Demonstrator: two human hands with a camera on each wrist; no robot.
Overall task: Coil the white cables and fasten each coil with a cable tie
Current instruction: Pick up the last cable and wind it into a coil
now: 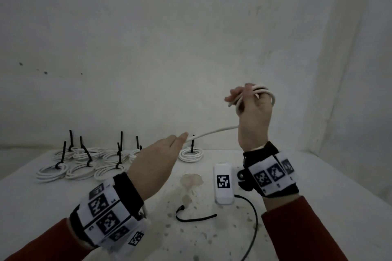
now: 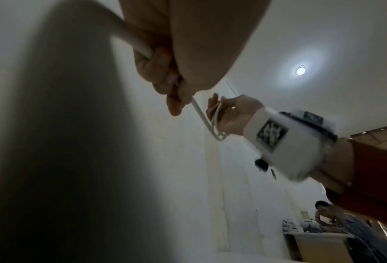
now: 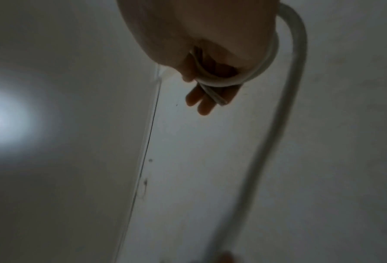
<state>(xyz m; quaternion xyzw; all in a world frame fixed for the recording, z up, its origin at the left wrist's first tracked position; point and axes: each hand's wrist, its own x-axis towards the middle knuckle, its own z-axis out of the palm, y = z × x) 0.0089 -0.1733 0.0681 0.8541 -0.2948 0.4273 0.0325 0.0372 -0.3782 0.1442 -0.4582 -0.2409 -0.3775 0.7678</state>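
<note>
My right hand (image 1: pixel 250 108) is raised above the table with loops of a white cable (image 1: pixel 266 92) wound round its fingers; the cable's cut end (image 3: pixel 220 101) pokes out past them. A straight stretch of the same cable (image 1: pixel 212 133) runs down-left to my left hand (image 1: pixel 169 146), whose curled fingers (image 2: pixel 160 71) grip it. One loose black cable tie (image 1: pixel 191 217) lies on the table near me. Several tied white coils (image 1: pixel 84 161) with black ties standing up sit at the back left, and one more coil (image 1: pixel 191 154) lies behind my left hand.
A white marker block (image 1: pixel 222 182) with a black cord (image 1: pixel 252 229) stands on the stained white table (image 1: pixel 318 176) between my wrists. Walls close the back and right. In the left wrist view another person (image 2: pixel 325 211) sits at a distant desk.
</note>
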